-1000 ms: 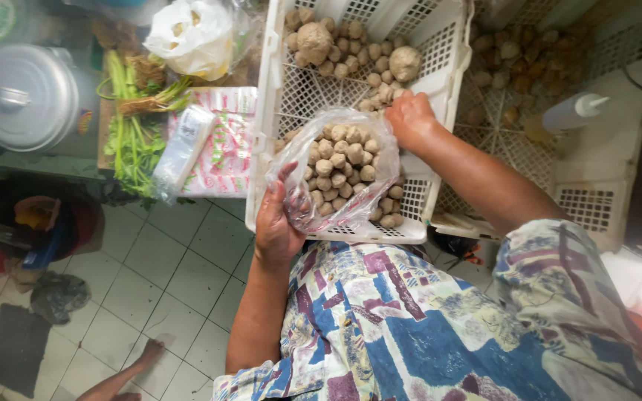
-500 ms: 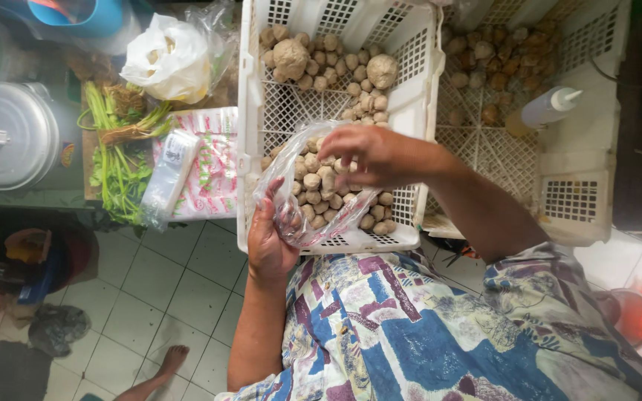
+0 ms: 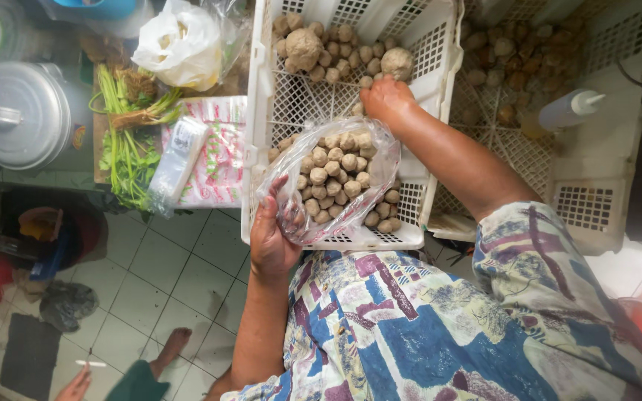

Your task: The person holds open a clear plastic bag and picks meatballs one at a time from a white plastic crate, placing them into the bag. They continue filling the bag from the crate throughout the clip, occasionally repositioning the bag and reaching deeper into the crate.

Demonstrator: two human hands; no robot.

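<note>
I see the left hand (image 3: 273, 241) gripping a clear plastic bag of beige meatballs (image 3: 334, 178), held over the near end of the white perforated plastic crate (image 3: 265, 111). The right hand (image 3: 386, 98) reaches deeper into that crate, fingers curled down among loose meatballs (image 3: 313, 41) at its far end.

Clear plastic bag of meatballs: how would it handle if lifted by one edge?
Probably floppy: the bag is thin film, sagging around the left hand. Likely heavy for its size, being packed with meatballs. Its mouth looks open, so tilting may let the round balls roll out.
</note>
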